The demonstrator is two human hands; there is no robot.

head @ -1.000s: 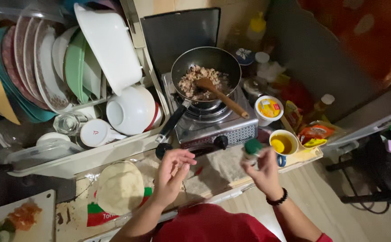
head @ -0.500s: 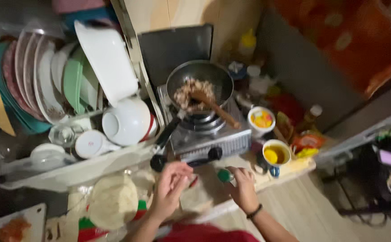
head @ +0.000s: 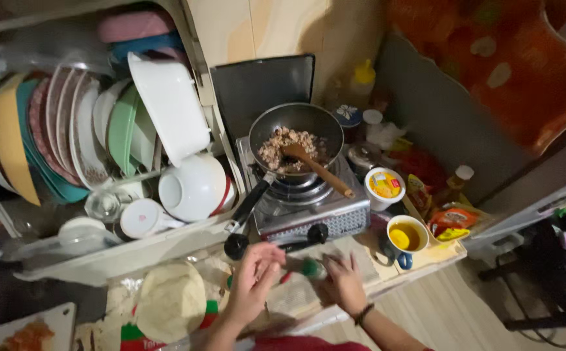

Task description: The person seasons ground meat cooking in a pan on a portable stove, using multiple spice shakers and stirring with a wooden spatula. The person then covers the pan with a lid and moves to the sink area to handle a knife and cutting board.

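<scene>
Below the stove point(head: 309, 214), both hands' grips close on a green-capped bottle point(head: 303, 267) lying sideways, cap rightward.

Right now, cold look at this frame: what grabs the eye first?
Centre: a dark pan of browned food on a small gas stove, wooden spatula resting in it. Left, a dish rack crammed with upright plates and bowls. In front of the stove, both hands, left hand and right hand, meet at a small green-capped item.

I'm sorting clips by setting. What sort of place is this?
Most likely a small home kitchen: a frying pan of food sits on a single-burner gas stove, beside a dish rack crowded with plates and bowls.
</scene>
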